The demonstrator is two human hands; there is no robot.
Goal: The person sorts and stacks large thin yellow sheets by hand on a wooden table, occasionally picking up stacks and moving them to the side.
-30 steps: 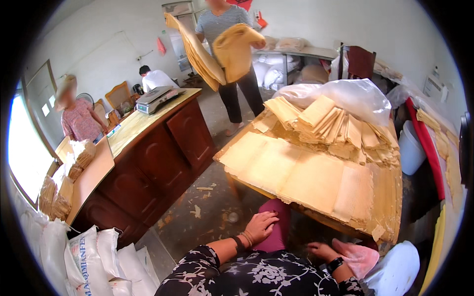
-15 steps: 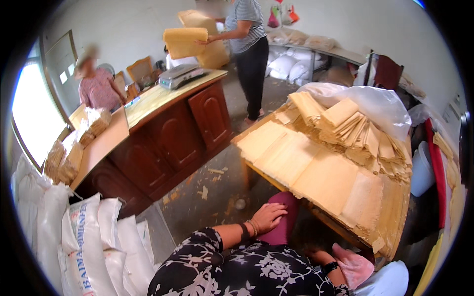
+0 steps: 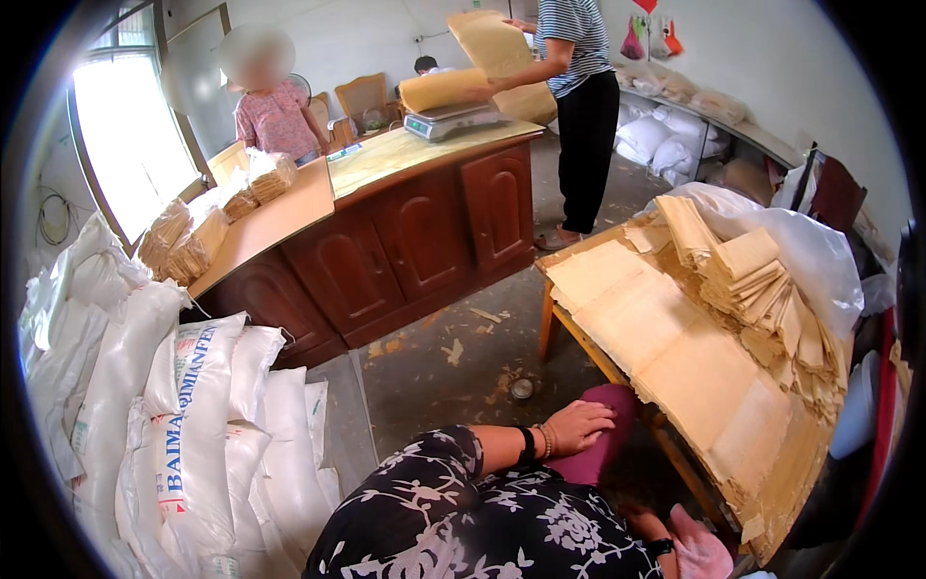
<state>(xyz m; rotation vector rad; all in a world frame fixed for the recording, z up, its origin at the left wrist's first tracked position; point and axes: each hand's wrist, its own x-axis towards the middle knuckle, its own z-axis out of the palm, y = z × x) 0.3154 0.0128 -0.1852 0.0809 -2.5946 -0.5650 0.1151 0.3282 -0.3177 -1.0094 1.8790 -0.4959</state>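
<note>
In the head view, the person's left hand (image 3: 577, 425) lies flat at about 6 o'clock, palm down on a maroon cushion (image 3: 598, 446) or padded seat top, fingers spread and relaxed, closed on nothing; it reads as a hand braced for support while the body leans forward. Dark and beaded bands sit on that wrist. The right hand (image 3: 696, 552) shows at 5 o'clock, low against the rim, in a pink glove; how its fingers are set and whether it holds anything I cannot tell, since it is half cut off under the table edge.

Just to the right, from 3 to 5 o'clock, a wooden table (image 3: 564, 314) carries overlapping tan sheets (image 3: 675, 362) laid flat, with a heap of folded tan pieces (image 3: 762, 289) behind them against a white plastic bag (image 3: 810, 246), probably stacked there to stay within arm's reach.

At 12 o'clock a second person (image 3: 579, 96) stands at a dark wooden counter (image 3: 405, 241), lowering a tan bundle (image 3: 453, 87) onto a scale (image 3: 453, 121). At 11 o'clock a third person (image 3: 275, 116) stands behind the counter near bagged bundles (image 3: 193, 236). White woven sacks (image 3: 193, 425) are piled at 8 o'clock, leaning together against the wall under the window (image 3: 130, 145).
</note>
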